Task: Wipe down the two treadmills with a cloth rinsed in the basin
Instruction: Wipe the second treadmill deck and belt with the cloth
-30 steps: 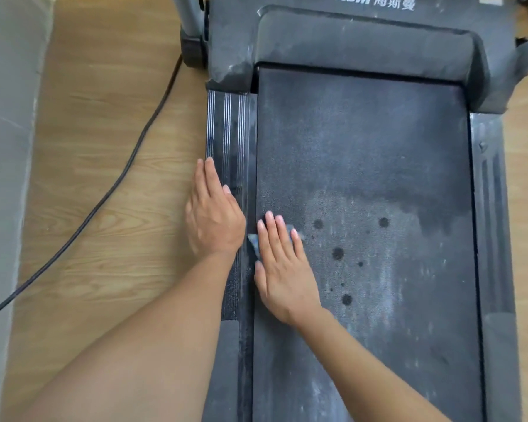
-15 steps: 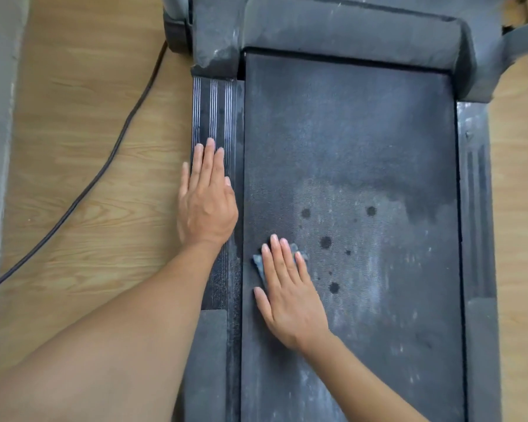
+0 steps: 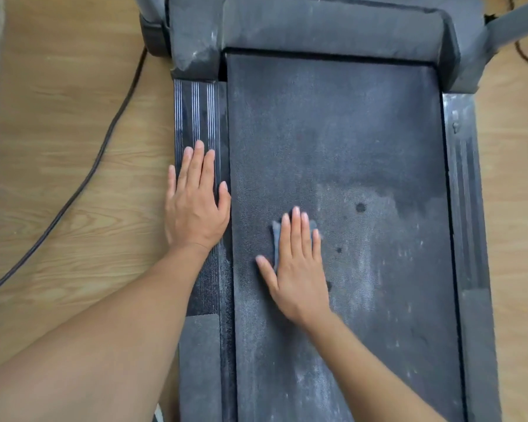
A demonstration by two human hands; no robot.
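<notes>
Dusty treadmill belt (image 3: 333, 132): the right hand (image 3: 296, 263) lies flat, fingers straight, pressing a blue-grey cloth (image 3: 276, 237) onto the belt just left of its middle, while the left hand (image 3: 195, 208) rests open and empty on the ribbed side rail (image 3: 195, 117) at 9 o'clock. Firm overlapping strokes toward the pale dust patch (image 3: 372, 269) at 3 o'clock would serve best — a black power cable (image 3: 104, 147) crosses the wood floor (image 3: 58, 86) at 10 o'clock, well clear of the wiping.
</notes>
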